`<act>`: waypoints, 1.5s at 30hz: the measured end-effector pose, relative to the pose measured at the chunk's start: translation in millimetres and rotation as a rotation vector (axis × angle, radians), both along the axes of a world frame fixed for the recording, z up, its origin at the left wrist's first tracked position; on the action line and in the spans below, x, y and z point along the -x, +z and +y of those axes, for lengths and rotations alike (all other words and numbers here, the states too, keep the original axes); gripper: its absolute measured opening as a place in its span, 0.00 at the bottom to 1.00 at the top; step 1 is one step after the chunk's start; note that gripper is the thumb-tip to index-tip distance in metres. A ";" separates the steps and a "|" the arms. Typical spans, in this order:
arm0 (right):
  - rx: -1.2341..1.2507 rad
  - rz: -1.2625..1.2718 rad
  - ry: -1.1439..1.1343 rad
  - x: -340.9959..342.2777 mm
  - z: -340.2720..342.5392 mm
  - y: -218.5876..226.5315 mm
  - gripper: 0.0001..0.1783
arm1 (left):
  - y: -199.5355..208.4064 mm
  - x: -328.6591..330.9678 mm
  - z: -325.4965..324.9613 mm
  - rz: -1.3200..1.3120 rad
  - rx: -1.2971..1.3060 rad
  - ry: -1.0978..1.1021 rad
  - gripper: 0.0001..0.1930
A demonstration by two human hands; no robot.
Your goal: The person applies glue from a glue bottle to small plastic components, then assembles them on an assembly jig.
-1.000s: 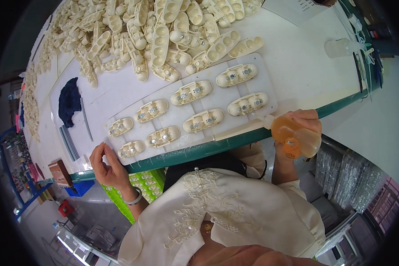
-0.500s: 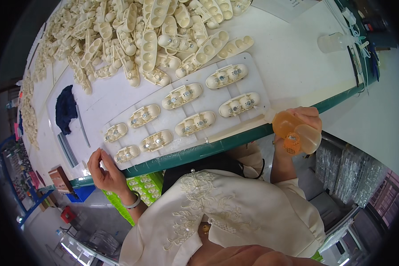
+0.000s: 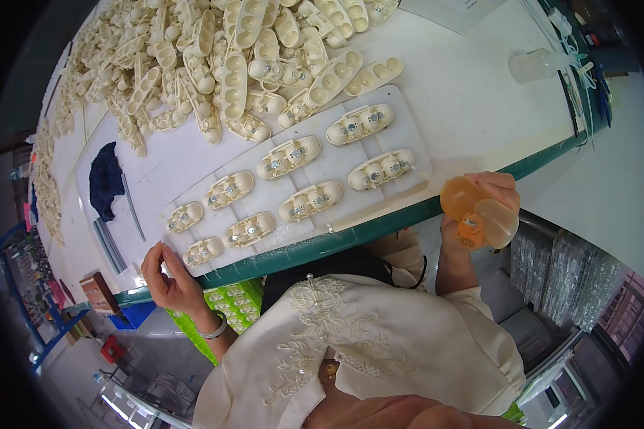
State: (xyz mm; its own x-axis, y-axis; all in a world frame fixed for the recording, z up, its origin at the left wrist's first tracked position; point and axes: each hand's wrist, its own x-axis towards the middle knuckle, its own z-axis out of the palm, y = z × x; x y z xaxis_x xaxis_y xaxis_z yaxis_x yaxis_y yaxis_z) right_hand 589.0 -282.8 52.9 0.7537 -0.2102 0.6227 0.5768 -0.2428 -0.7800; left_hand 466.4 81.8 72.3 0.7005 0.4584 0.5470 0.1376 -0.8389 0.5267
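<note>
My right hand [image 3: 499,187] is wrapped round a translucent orange squeeze bottle [image 3: 464,196]. The bottle is tilted, its thin nozzle pointing toward the right end of the near row of cream oblong parts. The closest of these is a cream part with round silvery inserts [image 3: 381,170]; whether the nozzle touches it I cannot tell. Two rows of such parts lie on a pale flat board [image 3: 416,136]. By the table's front edge, left of the board, my left hand [image 3: 170,280] rests with fingers loosely bent and apart, holding nothing visible.
A large heap of cream parts [image 3: 186,64] covers the far left. A dark blue cloth [image 3: 104,182] and thin grey rods [image 3: 109,247] lie left of the board. At the far right stands a clear bottle [image 3: 531,66] near cables. A green edge [image 3: 293,254] borders the table.
The board, its parts and the heap appear shifted slightly left in view. The nozzle now shows nearer the right-end part of the near row. My left hand stays in place.
</note>
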 end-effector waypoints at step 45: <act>-0.045 0.124 -0.045 -71.5 -54.4 31.4 0.35 | 25.0 -14.3 21.8 -0.062 0.233 -0.135 0.11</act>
State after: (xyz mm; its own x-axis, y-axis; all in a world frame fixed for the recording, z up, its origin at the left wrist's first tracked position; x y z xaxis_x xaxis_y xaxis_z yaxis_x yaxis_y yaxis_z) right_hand 660.6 -337.2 84.3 0.8133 -0.2713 0.5148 0.4649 -0.2292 -0.8552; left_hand 480.8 103.6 97.3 0.7321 0.4817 0.4816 -0.0053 -0.7030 0.7112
